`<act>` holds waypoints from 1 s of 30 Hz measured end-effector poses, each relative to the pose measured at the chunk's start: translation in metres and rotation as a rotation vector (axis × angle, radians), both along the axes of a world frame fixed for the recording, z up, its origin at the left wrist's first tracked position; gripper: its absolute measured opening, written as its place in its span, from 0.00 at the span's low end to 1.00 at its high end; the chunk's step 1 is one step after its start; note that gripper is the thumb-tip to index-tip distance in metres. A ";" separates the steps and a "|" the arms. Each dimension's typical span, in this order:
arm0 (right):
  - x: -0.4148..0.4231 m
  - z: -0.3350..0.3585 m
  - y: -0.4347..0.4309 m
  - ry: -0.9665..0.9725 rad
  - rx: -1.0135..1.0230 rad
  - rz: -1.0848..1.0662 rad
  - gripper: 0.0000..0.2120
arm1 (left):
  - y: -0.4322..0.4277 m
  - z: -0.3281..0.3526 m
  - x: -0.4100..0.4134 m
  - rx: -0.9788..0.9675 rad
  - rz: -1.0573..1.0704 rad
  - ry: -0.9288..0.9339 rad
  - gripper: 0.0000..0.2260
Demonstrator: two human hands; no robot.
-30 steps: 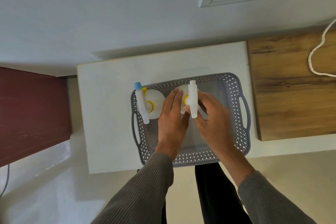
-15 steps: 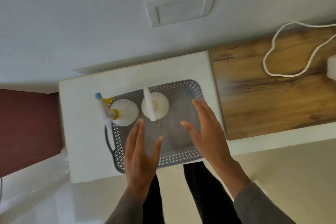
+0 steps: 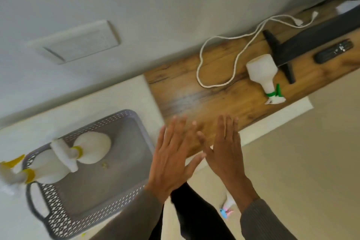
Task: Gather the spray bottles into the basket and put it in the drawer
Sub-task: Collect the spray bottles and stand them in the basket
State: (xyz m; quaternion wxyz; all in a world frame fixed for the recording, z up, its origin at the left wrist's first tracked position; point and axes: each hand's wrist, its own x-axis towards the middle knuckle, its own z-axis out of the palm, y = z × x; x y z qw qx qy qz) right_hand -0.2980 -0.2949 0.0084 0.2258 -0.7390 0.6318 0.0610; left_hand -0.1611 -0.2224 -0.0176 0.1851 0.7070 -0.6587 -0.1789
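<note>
A grey perforated basket (image 3: 124,121) sits on a white cabinet top (image 3: 58,122) at the left. Two white spray bottles with yellow collars stand inside it: one (image 3: 93,150) near the middle, the other (image 3: 46,169) at its left end. A third white spray bottle (image 3: 262,71) with a green collar stands on the wooden counter (image 3: 185,91) at the right. My left hand (image 3: 171,158) and my right hand (image 3: 226,154) are both flat, fingers straight, holding nothing, over the basket's right edge and the counter's front edge.
A white cord (image 3: 229,54) loops across the wooden counter. A black stand (image 3: 292,46) and a black remote (image 3: 334,50) lie at the counter's far right. A small pink and blue object (image 3: 226,210) lies on the floor below. A wall is behind.
Both hands have let go of the second bottle, left the basket and moved right toward the wooden counter. The view has swung right, showing the green-collared bottle.
</note>
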 end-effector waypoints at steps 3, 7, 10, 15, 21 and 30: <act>-0.032 -0.007 -0.021 0.038 -0.027 -0.090 0.43 | -0.070 -0.008 -0.019 0.011 -0.139 -0.094 0.32; -0.073 -0.019 -0.052 0.103 0.014 -0.191 0.47 | -0.160 -0.015 -0.054 -0.029 -0.269 -0.210 0.29; -0.099 -0.029 -0.075 0.119 0.063 -0.247 0.46 | -0.219 -0.016 -0.085 -0.053 -0.346 -0.319 0.30; -0.138 -0.034 -0.106 0.063 0.100 -0.311 0.45 | -0.287 -0.021 -0.134 -0.120 -0.551 -0.480 0.30; -0.167 -0.037 -0.131 0.008 0.048 -0.289 0.43 | -0.331 -0.035 -0.152 -0.127 -0.868 -0.818 0.29; -0.176 -0.047 -0.137 0.006 0.000 -0.236 0.42 | -0.356 -0.030 -0.159 -0.098 -0.946 -0.944 0.34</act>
